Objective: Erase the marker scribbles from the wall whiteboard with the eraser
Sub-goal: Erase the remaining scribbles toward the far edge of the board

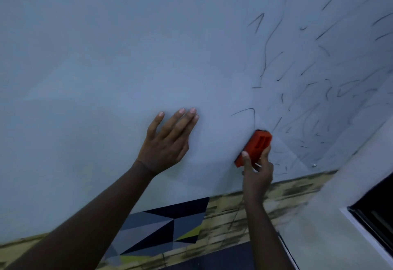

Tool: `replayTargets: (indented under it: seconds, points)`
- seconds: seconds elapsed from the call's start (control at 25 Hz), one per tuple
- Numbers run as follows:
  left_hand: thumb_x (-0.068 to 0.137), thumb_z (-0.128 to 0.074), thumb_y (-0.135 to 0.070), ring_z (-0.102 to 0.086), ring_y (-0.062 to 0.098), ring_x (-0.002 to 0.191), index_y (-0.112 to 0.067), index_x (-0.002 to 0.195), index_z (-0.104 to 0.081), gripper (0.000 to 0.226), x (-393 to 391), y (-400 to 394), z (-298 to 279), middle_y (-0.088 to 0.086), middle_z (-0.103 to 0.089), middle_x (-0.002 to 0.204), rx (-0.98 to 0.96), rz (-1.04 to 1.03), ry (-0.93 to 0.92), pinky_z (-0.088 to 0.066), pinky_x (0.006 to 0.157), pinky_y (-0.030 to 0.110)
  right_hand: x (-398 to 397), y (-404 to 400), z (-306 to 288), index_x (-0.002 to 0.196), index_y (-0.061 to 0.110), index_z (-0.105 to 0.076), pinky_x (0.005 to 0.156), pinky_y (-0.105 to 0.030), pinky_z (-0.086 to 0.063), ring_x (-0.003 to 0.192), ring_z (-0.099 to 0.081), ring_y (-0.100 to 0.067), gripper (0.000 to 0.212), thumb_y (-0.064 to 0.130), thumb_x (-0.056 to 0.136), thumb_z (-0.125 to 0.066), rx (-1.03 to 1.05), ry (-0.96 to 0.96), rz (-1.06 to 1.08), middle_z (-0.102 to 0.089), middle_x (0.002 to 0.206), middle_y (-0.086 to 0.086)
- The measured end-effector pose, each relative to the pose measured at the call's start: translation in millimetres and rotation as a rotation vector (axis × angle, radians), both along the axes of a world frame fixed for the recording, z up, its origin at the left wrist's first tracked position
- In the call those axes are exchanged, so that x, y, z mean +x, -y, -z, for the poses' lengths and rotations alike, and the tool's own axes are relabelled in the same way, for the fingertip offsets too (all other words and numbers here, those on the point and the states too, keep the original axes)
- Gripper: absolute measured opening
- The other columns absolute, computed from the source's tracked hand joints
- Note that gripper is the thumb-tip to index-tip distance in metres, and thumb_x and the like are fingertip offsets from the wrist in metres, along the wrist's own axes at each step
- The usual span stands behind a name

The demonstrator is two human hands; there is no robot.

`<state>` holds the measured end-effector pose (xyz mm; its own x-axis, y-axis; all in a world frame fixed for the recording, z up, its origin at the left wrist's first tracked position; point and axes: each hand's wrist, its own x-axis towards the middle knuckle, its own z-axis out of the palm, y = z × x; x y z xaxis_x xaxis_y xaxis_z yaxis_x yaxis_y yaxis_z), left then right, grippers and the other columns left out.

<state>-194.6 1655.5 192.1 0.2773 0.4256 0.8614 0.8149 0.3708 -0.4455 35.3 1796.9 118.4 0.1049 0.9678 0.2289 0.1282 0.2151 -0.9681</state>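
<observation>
- Two hands are at work on the whiteboard [106,57], which fills most of the frame.
- The left hand [168,142] lies flat on the board at centre frame, fingers straight, holding nothing.
- The right hand [257,169] grips the orange eraser [255,146], thumb along its near side and fingers behind it; the eraser's far end touches the board at lower right of centre.
- Done, as judged: the left and centre of the board show no marks.
- Left to do: the marker scribbles [319,91] cover the right side, from the top edge down to the lower right corner, with one curved stroke just above the eraser.
- Estimated progress: roughly two thirds of the visible surface is clean.
</observation>
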Motion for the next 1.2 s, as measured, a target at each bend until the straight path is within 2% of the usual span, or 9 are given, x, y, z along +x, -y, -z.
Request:
replayTargets:
  seconds: [0.16, 0.2, 0.28, 0.36, 0.52, 0.64, 0.84, 1.04, 1.2]
  points:
    - [0.095, -0.060, -0.021, -0.034, 0.017, 0.159, -0.015, 0.163, -0.044, 0.070, 9, 4, -3, 0.000, -0.035, 0.172, 0.011, -0.032, 0.045, -0.017, 0.130, 0.045, 34, -30, 5, 0.156, 0.025, -0.041, 0.086, -0.053, -0.060, 0.101, -0.068, -0.030, 0.078, 0.033, 0.088, -0.080, 0.049, -0.059, -0.056, -0.061, 0.114, -0.014]
    - [0.095, -0.060, -0.021, -0.035, 0.017, 0.158, -0.016, 0.162, -0.044, 0.070, 15, 4, -4, 0.000, -0.037, 0.172, 0.020, -0.044, 0.072, -0.019, 0.129, 0.045, 41, -37, -6, 0.155, 0.023, -0.043, 0.087, -0.047, -0.060, 0.096, -0.067, -0.029, 0.079, 0.035, 0.086, -0.080, 0.135, -0.039, -0.067, -0.060, 0.109, -0.013]
    - [0.095, -0.060, -0.020, -0.040, 0.018, 0.153, -0.015, 0.161, -0.047, 0.068, 30, -1, -5, 0.000, -0.041, 0.168, 0.048, -0.052, 0.139, -0.025, 0.121, 0.043, 54, -65, -40, 0.154, 0.023, -0.044, 0.080, -0.015, -0.054, 0.085, -0.061, -0.021, 0.079, 0.042, 0.085, -0.078, 0.327, 0.009, -0.069, -0.055, 0.099, -0.009]
    - [0.095, -0.060, -0.019, -0.044, 0.021, 0.145, -0.013, 0.159, -0.049, 0.065, 46, -10, -14, 0.001, -0.045, 0.162, 0.087, -0.073, 0.184, -0.029, 0.110, 0.045, 56, -89, -79, 0.155, 0.024, -0.045, 0.071, -0.005, -0.044, 0.079, -0.054, -0.013, 0.079, 0.045, 0.088, -0.078, 0.485, 0.063, -0.032, -0.048, 0.097, -0.003]
    - [0.101, -0.055, -0.023, -0.046, 0.024, 0.137, -0.010, 0.157, -0.051, 0.057, 61, -33, -52, 0.005, -0.047, 0.157, 0.205, -0.127, 0.224, -0.028, 0.105, 0.046, 32, -69, -82, 0.153, 0.026, -0.048, 0.070, -0.026, -0.038, 0.084, -0.045, -0.020, 0.075, 0.047, 0.085, -0.074, 0.660, 0.235, -0.123, -0.040, 0.097, 0.001]
    - [0.103, -0.053, -0.026, -0.041, 0.025, 0.144, -0.009, 0.157, -0.049, 0.057, 54, -39, -91, 0.008, -0.045, 0.158, 0.272, -0.166, 0.211, -0.025, 0.108, 0.047, 18, -35, -40, 0.152, 0.034, -0.047, 0.062, -0.032, -0.040, 0.083, -0.043, -0.024, 0.081, 0.040, 0.080, -0.083, 0.859, 0.515, -0.305, -0.044, 0.095, -0.003]
    - [0.105, -0.049, -0.029, -0.029, 0.026, 0.159, -0.009, 0.165, -0.035, 0.065, 49, -45, -98, 0.009, -0.030, 0.172, 0.238, -0.208, 0.207, -0.025, 0.118, 0.051, 27, -40, -48, 0.156, 0.040, -0.039, 0.064, -0.035, -0.040, 0.079, -0.044, -0.025, 0.088, 0.043, 0.080, -0.084, 0.998, 0.649, -0.347, -0.046, 0.093, -0.004]
    - [0.109, -0.040, -0.029, -0.017, 0.031, 0.164, -0.008, 0.169, -0.021, 0.067, 43, -51, -79, 0.010, -0.012, 0.179, 0.207, -0.220, 0.204, -0.013, 0.130, 0.056, 58, -104, -157, 0.149, 0.030, -0.054, 0.067, -0.034, -0.042, 0.084, -0.044, -0.021, 0.072, 0.058, 0.083, -0.068, 0.757, 0.356, -0.072, -0.039, 0.094, 0.001]
    - [0.109, -0.039, -0.029, -0.015, 0.032, 0.165, -0.006, 0.169, -0.021, 0.066, 41, -57, -69, 0.012, -0.012, 0.178, 0.209, -0.199, 0.208, -0.010, 0.131, 0.060, 74, -127, -211, 0.155, 0.036, -0.039, 0.077, -0.020, -0.048, 0.089, -0.056, -0.021, 0.081, 0.061, 0.085, -0.070, 0.574, 0.058, -0.090, -0.045, 0.101, -0.002]
